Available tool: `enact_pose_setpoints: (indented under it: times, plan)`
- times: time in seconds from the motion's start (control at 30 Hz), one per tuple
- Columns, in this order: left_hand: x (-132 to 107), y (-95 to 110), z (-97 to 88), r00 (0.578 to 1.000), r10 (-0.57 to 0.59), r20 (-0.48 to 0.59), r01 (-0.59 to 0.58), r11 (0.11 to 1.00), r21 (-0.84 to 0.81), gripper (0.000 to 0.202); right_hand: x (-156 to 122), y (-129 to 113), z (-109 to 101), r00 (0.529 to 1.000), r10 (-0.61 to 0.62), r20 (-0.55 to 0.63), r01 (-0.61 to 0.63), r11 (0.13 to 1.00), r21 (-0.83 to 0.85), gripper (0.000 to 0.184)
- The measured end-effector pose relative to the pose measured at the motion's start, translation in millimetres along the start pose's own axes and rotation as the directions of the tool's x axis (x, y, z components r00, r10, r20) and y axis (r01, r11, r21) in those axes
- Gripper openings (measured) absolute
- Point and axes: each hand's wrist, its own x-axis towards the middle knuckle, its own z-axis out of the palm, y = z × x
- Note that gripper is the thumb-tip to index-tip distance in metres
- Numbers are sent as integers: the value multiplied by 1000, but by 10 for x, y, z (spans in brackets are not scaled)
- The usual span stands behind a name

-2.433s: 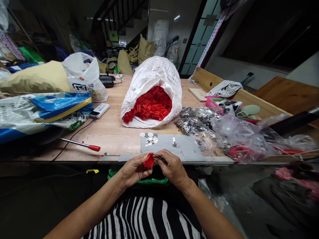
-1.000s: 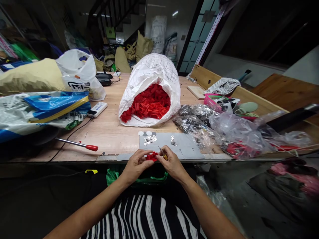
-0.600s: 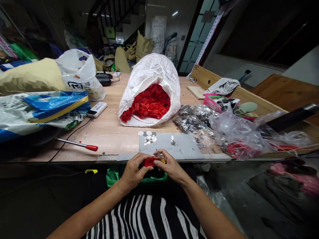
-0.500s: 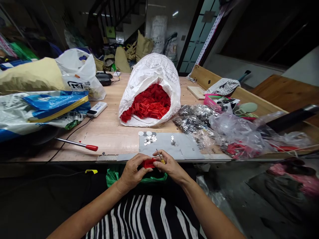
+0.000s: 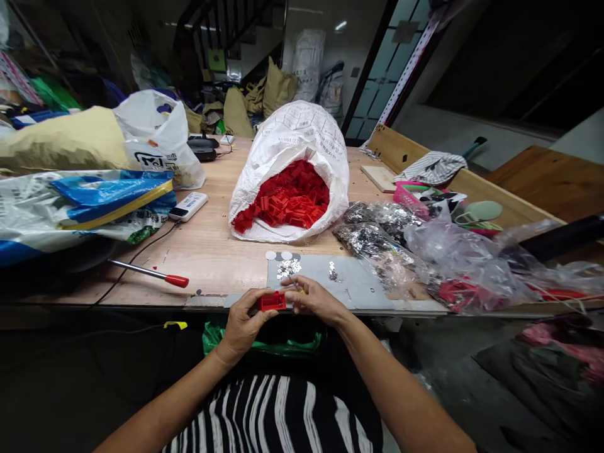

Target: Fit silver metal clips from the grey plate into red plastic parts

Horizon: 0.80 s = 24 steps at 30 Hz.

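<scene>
My left hand (image 5: 244,319) is closed on a small red plastic box (image 5: 272,302), its hollow side facing me. Tiny metal bits show inside the box's right end. My right hand (image 5: 315,301) holds a thin tool with a metal shaft and yellow handle (image 5: 302,291), probably a small screwdriver; its fingertips are at the box's right end. Just beyond my hands, small silver metal pieces (image 5: 289,268) and a smaller pile of tiny parts (image 5: 333,275) lie on a grey sheet (image 5: 352,277) at the table's front edge.
A white sack (image 5: 302,126) of red plastic pieces stands mid-table. Clear bags of metal parts (image 5: 372,245) lie right, before a wooden tray (image 5: 509,198). A red-handled metal rod (image 5: 175,280), a white device (image 5: 189,206) and filled bags (image 5: 94,195) are left. A green bag (image 5: 292,346) hangs below.
The red box has tilted so its hollow side faces me, and it sits slightly left and higher. The tool's shaft has swung lower, and my right hand has risen slightly. The view has shifted a little.
</scene>
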Motion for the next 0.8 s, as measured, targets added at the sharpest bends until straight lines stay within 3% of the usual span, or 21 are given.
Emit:
enact_pose_setpoints:
  times: [0.07,0.1,0.2,0.47,0.8]
  plan:
    - [9,-14,13,995,-96,-16,96,994,-45,31,95,-16,-137,963,-98,-249,14,947,-320,23]
    - [13,-22,19,991,-135,-15,134,989,-66,33,136,-25,-202,923,-168,-345,-23,873,-487,17]
    - [19,-45,34,977,-214,-7,211,970,-123,35,231,-54,-335,862,-284,-419,-147,651,-744,11]
    - [23,-72,54,964,-264,25,265,950,-166,37,433,-59,-316,863,-292,-412,-185,577,-796,4]
    - [29,-76,65,958,-285,20,284,942,-180,37,362,22,-432,888,-286,-361,-93,656,-749,5]
